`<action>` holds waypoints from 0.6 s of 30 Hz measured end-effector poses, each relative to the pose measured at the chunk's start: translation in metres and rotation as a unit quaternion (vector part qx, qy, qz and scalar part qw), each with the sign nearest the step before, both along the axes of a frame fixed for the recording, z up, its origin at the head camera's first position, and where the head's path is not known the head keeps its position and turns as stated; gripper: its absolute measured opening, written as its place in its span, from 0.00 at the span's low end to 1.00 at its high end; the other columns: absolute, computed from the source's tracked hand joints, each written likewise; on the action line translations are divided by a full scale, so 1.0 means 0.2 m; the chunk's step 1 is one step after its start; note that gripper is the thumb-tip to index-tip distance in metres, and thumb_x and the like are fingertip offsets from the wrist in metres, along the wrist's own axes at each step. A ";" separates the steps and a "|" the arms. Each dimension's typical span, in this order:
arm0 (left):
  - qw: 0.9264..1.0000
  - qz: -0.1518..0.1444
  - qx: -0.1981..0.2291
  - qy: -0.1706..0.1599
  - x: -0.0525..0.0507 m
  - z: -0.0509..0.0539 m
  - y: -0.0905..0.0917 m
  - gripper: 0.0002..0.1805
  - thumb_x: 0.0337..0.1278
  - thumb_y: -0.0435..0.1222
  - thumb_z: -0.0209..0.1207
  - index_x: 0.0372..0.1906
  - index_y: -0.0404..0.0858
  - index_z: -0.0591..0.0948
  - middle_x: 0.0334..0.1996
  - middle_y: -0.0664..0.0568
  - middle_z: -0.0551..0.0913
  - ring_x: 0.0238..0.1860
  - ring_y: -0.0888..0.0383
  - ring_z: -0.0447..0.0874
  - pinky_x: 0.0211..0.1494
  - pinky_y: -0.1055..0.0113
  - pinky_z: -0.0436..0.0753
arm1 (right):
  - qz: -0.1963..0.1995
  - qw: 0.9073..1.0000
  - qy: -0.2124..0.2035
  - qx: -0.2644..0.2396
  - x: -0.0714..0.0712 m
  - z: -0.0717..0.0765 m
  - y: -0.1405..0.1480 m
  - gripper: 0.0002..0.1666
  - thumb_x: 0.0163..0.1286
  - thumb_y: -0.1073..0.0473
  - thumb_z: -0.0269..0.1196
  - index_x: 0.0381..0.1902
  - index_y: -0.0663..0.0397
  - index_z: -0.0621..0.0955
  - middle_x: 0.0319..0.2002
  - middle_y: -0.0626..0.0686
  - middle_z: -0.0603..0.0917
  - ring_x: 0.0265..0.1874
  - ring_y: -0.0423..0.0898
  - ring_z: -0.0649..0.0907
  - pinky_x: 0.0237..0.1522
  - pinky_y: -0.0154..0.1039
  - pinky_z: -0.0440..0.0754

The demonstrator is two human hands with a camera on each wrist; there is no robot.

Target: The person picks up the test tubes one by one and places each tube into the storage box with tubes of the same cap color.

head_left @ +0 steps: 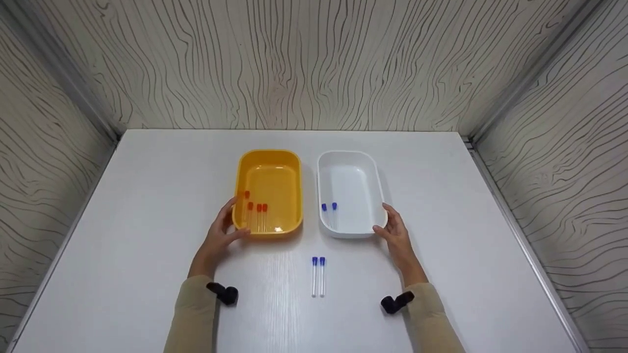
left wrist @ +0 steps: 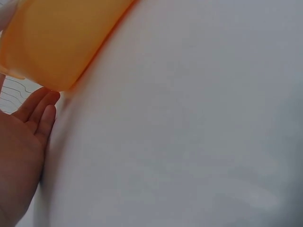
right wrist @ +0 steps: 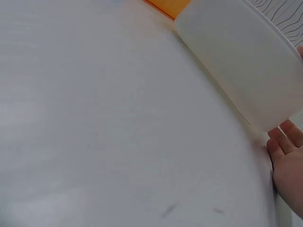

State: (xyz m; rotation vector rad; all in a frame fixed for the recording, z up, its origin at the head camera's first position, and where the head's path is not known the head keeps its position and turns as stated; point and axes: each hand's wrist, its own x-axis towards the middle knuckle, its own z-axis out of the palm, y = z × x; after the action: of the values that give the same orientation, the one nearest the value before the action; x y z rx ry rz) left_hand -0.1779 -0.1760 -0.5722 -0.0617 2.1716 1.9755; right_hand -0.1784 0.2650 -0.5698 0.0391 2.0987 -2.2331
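My left hand [head_left: 217,241] holds the near left corner of a yellow tray [head_left: 275,184], thumb at the front and fingers along the side. Inside that tray lie several clear tubes with red caps [head_left: 259,208]. At the near right corner of a white tray [head_left: 352,184], my right hand [head_left: 398,240] has a matching grip. Two blue-capped tubes [head_left: 334,207] lie at the left inside it. From the wrist views, the fingers touch the lower outer walls of the yellow tray [left wrist: 61,42] and the white tray [right wrist: 241,61].
Two more blue-capped tubes [head_left: 318,277] lie side by side on the white table [head_left: 274,314], between my forearms and nearer than the trays. A narrow gap separates the trays. Wood-patterned panels [head_left: 294,63] stand behind and at both sides.
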 end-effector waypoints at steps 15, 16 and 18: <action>0.995 -0.004 -0.092 0.024 0.02 0.11 -0.03 0.47 0.51 0.42 0.69 0.74 0.62 0.56 0.71 0.49 0.64 0.69 0.49 0.64 0.77 0.47 0.62 | 0.036 0.999 0.013 0.007 0.00 0.01 0.02 0.46 0.64 0.71 0.60 0.75 0.55 0.51 0.76 0.65 0.52 0.73 0.62 0.58 0.53 0.21 0.75; 0.995 0.000 -0.094 0.028 0.03 0.12 -0.03 0.47 0.51 0.41 0.69 0.73 0.62 0.56 0.70 0.49 0.64 0.69 0.49 0.65 0.76 0.48 0.63 | 0.034 0.999 0.013 0.007 0.00 0.01 0.02 0.46 0.64 0.71 0.61 0.75 0.55 0.52 0.76 0.65 0.53 0.73 0.61 0.59 0.54 0.21 0.75; 0.995 0.012 -0.094 0.041 0.05 0.14 -0.04 0.46 0.52 0.39 0.68 0.74 0.60 0.57 0.68 0.48 0.66 0.68 0.48 0.66 0.75 0.48 0.65 | 0.033 0.999 0.017 0.014 0.00 0.01 0.02 0.46 0.63 0.70 0.62 0.74 0.55 0.53 0.76 0.64 0.54 0.74 0.61 0.59 0.56 0.21 0.74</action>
State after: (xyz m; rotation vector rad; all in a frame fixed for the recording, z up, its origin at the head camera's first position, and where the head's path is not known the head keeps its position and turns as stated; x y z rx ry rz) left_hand -0.1687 -0.1834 -0.5440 -0.0365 2.4154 1.8090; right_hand -0.1782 0.2689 -0.5674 -0.0666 2.1150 -2.1822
